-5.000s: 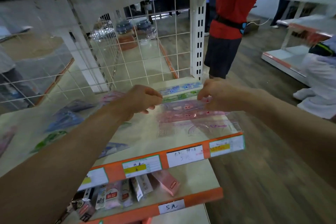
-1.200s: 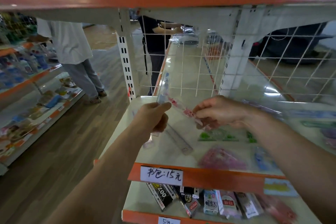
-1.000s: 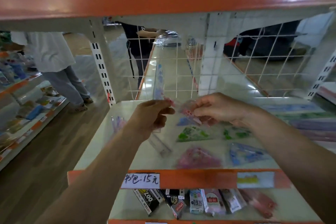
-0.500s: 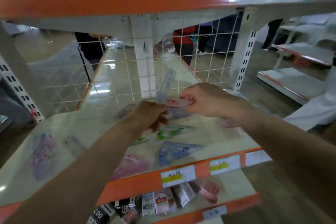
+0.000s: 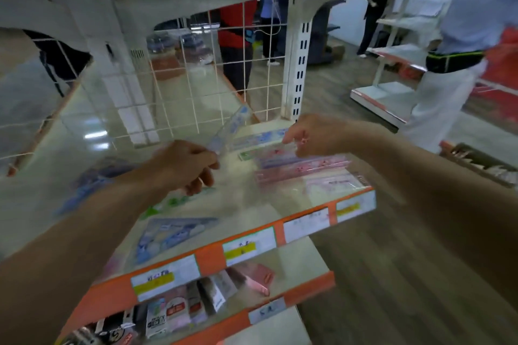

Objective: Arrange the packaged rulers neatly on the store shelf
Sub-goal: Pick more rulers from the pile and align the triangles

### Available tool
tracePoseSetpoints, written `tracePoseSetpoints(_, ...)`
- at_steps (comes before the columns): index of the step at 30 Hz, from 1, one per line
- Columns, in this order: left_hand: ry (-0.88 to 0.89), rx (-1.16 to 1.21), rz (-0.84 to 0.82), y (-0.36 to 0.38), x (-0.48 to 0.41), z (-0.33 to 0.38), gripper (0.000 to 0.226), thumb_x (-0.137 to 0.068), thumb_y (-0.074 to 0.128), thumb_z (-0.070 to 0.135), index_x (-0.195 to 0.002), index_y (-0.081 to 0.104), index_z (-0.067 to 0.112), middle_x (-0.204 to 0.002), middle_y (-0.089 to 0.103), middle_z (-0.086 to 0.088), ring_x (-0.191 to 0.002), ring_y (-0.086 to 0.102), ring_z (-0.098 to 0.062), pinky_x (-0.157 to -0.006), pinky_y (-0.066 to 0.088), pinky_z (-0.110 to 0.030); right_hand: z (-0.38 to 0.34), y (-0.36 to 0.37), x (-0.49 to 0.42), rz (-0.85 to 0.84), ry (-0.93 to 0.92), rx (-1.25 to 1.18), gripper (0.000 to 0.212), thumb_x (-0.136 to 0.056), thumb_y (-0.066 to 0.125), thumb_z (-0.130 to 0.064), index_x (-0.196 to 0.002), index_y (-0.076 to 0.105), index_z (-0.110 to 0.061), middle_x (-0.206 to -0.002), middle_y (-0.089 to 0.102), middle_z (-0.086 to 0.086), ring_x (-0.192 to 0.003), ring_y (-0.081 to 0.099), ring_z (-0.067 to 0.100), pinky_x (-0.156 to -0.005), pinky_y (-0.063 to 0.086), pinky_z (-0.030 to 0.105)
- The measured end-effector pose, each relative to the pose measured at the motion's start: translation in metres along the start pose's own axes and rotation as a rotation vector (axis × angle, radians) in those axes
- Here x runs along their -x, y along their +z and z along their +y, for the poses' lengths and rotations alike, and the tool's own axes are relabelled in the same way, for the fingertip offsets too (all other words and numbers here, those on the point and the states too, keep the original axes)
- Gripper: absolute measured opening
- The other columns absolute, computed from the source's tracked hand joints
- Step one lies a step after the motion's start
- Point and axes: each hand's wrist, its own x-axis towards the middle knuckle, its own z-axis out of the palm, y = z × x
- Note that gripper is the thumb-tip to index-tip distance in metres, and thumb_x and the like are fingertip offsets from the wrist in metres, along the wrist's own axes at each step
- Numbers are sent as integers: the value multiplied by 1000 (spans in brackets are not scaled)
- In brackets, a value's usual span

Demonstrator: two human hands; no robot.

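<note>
Editor: Hands first, please. Doing what?

Photographer: Left hand curled round the near end of a blue packaged ruler, holding it tilted up off the shelf, far end pointing toward the wire mesh back. Right hand knuckles-up, fingertips pinching the end of a pink packaged ruler.

Editor: And lying where, that pink one?

Photographer: Right at the row of packaged rulers at the shelf's right end: blue at the back, then green, then pinks, side by side and parallel to the front edge. Resting on the row or just above it: cannot tell, too blurred.

Editor: Anything else on the boards?

Photographer: Packaged set squares scattered left of centre; price labels along the orange front strip; small boxes on the lower shelf. Beyond the mesh, a person in a red top; off right, another in pale clothes with a dark belt.
</note>
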Motion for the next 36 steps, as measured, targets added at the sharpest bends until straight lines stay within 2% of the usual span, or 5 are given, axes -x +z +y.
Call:
tracePoseSetpoints(14, -58, 96, -128, 29, -2, 22, 38, -98, 46, 32, -90, 67, 2, -59, 60, -9, -44, 46, -17, -42, 37, -21, 34, 35, -2, -51, -28, 38, 33, -90, 59, -17, -122, 62, -22, -120, 55, 5, -98, 49, 16, -83, 39, 21)
tracePoseSetpoints(22, 134, -224, -57, 46, -8, 38, 36, -90, 56, 43, -90, 71, 11, -70, 60, -6, -58, 51, -14, -57, 43, -25, 39, -9, 14, 572, -208, -314, 25, -91, 59, -14, -114, 67, -17, -117, 57, 3, -106, 55, 16, -92, 39, 21)
tracePoseSetpoints(27, 327, -394, 64, 56, -13, 41, 15, -81, 70, 35, -93, 66, 27, -79, 58, 2, -69, 52, -13, -66, 43, -28, 49, -6, 15, 293, -180, -205, 32, -92, 56, -15, -123, 63, -19, -121, 61, -1, -109, 56, 13, -90, 40, 18)
tracePoseSetpoints(30, 378, -466, 84, 57, -15, 41, 13, -81, 70, 29, -94, 66, 29, -92, 62, 2, -84, 59, -15, -80, 51, -33, 57, -3, 19, 317, -184, -252, 22, -91, 57, -7, -107, 72, -12, -105, 70, 2, -95, 63, 14, -84, 46, 19)
tracePoseSetpoints(36, 308, -312, 105, 56, -18, 51, 5, -86, 66, 21, -85, 71, 20, -78, 67, 6, -69, 58, -6, -67, 46, -21, 79, -6, 14, 338, -130, -422, 19, -90, 61, -9, -98, 74, -20, -97, 68, -7, -91, 63, 7, -89, 50, 22)
